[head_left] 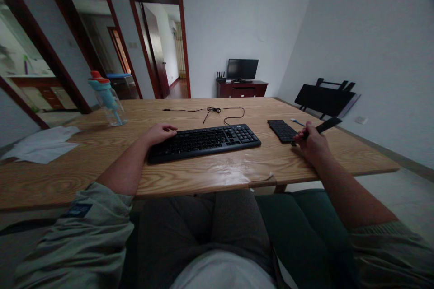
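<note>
A black corded keyboard (210, 140) lies at a slight slant on the wooden table. My left hand (162, 132) is closed at its back left edge, the fingertips partly hidden. Over the table's right side, my right hand (313, 143) is wrapped round a black tool (328, 125) with a broad flat upper end; its narrow lower end points down to the left, and its exact kind is unclear. Just left of that hand lies a dark block that looks like rows of keycaps (282, 131). Behind the hand is a small blue-and-white stick-like item (297, 122).
The keyboard's cable (213, 109) lies loosely bundled behind it. A clear bottle with an orange lid (110, 101) stands at the table's left, near white paper (44, 143). The table's front edge (203, 188) runs close to my lap. A black folded piece of furniture (325, 99) stands beyond the right side.
</note>
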Demonstrator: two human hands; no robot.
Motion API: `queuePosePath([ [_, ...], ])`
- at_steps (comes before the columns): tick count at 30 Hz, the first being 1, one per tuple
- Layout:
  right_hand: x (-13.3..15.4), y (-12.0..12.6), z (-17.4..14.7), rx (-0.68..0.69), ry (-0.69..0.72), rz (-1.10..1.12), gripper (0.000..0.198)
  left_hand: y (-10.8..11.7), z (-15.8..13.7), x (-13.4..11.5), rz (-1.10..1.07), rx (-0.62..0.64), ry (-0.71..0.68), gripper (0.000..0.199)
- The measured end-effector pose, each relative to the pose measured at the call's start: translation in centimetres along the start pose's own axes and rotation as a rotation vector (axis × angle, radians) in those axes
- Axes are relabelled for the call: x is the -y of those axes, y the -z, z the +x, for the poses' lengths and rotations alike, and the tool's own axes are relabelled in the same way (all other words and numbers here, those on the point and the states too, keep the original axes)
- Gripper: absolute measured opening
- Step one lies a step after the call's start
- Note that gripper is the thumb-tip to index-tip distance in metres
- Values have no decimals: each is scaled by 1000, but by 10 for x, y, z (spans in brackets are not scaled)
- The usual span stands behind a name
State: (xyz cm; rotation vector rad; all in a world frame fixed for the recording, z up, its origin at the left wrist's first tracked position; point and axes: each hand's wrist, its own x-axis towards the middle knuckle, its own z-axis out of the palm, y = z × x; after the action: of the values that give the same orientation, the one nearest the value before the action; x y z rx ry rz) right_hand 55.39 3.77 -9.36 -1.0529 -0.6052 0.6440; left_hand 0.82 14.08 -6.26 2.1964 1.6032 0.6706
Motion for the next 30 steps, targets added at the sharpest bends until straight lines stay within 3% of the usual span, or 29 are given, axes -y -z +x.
queuePosePath([
  [5,-9,3,3,99,65,-74,45,0,1,0,3,0,-1,55],
  [16,-14,10,6,159,275,-433,52,-1,2,2,-30,-13,-7,56],
  [22,-10,9,3,170,285,-475,48,-1,1,2,-38,-30,-13,56],
  [27,-8,8,-1,108,255,-447,44,-1,3,4,-19,-13,-22,56],
  [30,-4,8,-4,15,341,-518,42,-2,4,6,-12,-4,-18,57],
])
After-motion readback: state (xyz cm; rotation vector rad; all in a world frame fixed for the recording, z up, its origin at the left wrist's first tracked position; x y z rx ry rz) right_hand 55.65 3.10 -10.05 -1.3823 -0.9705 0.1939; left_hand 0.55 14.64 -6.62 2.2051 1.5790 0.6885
